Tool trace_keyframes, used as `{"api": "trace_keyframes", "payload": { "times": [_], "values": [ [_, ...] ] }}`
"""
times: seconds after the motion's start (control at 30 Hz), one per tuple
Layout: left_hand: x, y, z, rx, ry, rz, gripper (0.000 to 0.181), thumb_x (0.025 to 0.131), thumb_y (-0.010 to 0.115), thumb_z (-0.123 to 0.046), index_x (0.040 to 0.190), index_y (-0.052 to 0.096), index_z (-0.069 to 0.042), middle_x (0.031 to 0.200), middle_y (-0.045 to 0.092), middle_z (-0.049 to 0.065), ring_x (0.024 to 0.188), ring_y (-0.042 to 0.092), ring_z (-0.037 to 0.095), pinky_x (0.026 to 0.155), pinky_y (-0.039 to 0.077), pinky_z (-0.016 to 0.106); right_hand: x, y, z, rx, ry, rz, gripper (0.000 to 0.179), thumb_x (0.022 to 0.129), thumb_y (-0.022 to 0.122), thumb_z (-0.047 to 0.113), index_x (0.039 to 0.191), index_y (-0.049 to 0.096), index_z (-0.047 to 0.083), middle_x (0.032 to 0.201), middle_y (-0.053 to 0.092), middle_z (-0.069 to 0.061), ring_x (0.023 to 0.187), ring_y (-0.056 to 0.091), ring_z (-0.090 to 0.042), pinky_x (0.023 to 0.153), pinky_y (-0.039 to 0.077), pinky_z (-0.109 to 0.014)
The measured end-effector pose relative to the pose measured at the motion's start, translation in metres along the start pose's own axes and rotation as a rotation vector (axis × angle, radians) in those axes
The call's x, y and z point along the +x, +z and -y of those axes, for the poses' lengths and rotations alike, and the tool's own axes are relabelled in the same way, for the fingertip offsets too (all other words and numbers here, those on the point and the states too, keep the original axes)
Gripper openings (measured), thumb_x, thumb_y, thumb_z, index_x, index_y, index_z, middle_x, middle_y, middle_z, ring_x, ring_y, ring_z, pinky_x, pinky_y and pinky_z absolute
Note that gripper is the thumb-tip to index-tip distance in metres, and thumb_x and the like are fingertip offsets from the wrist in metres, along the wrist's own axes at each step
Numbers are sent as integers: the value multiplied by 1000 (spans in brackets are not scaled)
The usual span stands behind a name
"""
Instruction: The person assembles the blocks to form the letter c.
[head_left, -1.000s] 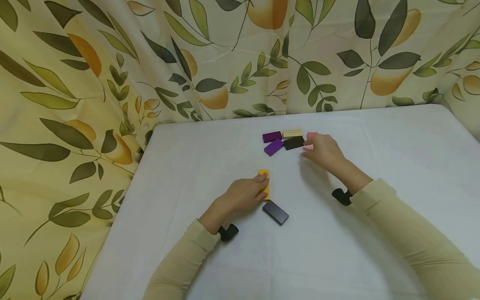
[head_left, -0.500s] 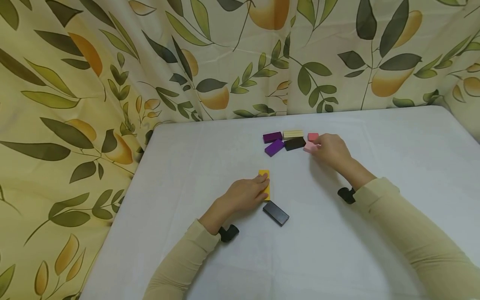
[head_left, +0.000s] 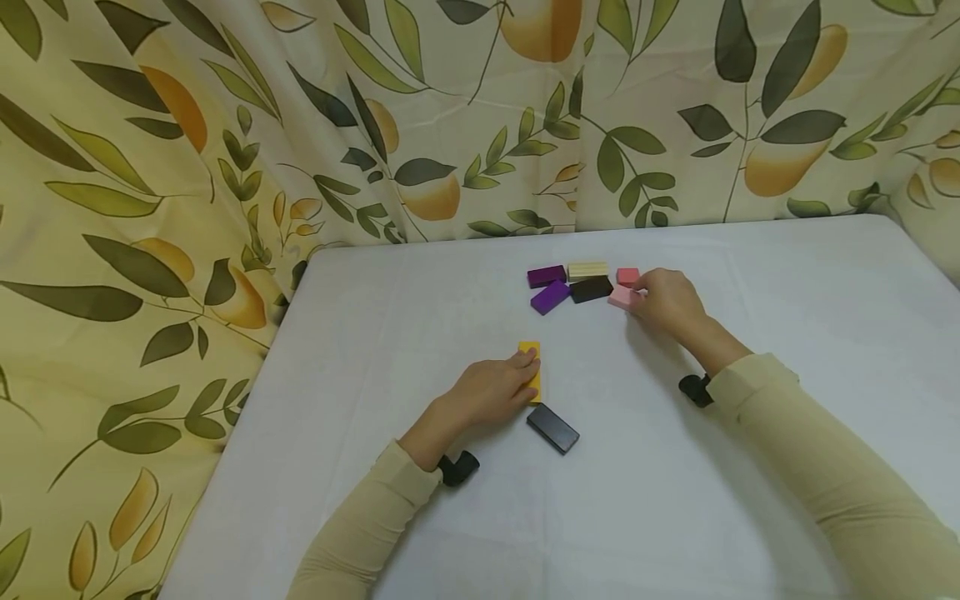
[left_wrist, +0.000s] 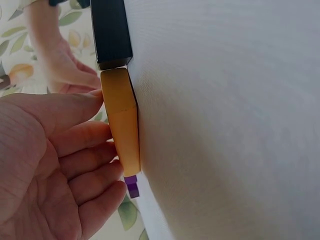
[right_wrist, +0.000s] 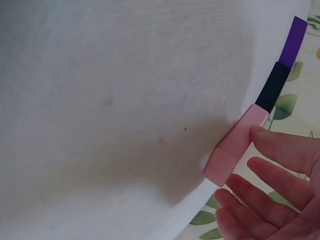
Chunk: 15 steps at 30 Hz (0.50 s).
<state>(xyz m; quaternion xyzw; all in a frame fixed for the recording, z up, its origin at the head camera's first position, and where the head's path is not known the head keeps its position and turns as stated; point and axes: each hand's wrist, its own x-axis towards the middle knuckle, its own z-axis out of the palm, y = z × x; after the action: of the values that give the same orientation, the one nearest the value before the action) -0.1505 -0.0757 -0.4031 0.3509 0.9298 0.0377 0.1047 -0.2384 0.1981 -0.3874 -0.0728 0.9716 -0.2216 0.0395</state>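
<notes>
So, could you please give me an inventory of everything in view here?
Yellow block: 1, yellow, mid-table
Dark grey block: 1, dark grey, at the yellow block's near end
Dark purple block: 1, dark purple, left end of the far group
Violet block: 1, violet, just nearer than the dark purple block
Cream block: apparently 1, cream, far group's back row
Black block: 1, black, in front of the cream block
Coral block: 1, coral pink, far group's right end
Light pink block: 1, light pink, in front of the coral block
Table: 1, white-covered, under the blocks
Curtain: panel count unclear, cream and yellow, leaf-and-fruit print, behind and left
Wrist devices: 2, black, one per wrist
Sleeves: 2, beige
Left hand: 1, on the yellow block
Right hand: 1, at the light pink block
</notes>
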Motion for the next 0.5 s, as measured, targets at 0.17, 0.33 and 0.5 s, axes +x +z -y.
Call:
{"api": "trace_keyframes", "payload": {
  "times": [0.17, 0.33, 0.5],
  "values": [
    [0, 1, 0, -3, 6, 0, 47, 96, 47, -31, 138, 43, -8, 143, 34, 5, 123, 43, 19, 90, 43, 32, 0, 2, 0, 13, 3, 42, 24, 85, 56, 2, 102, 63, -14, 96, 59, -27, 87, 49, -38, 79, 40, -49],
    [0, 2, 1, 1, 5, 4, 48, 97, 47, -31, 138, 43, -8, 144, 34, 5, 123, 43, 18, 90, 43, 31, -4, 4, 2, 18, 27, 80, 25, 85, 57, 3, 104, 63, -12, 90, 58, -23, 84, 47, -35, 76, 40, -47],
    [1, 1, 1, -2, -1, 5, 48, 96, 47, -32, 138, 42, -8, 144, 34, 5, 124, 42, 18, 91, 42, 31, -9, 8, 8, 30, 4, 71, 24, 84, 57, 2, 103, 64, -12, 93, 60, -25, 85, 48, -36, 78, 40, -49]
  ]
}}
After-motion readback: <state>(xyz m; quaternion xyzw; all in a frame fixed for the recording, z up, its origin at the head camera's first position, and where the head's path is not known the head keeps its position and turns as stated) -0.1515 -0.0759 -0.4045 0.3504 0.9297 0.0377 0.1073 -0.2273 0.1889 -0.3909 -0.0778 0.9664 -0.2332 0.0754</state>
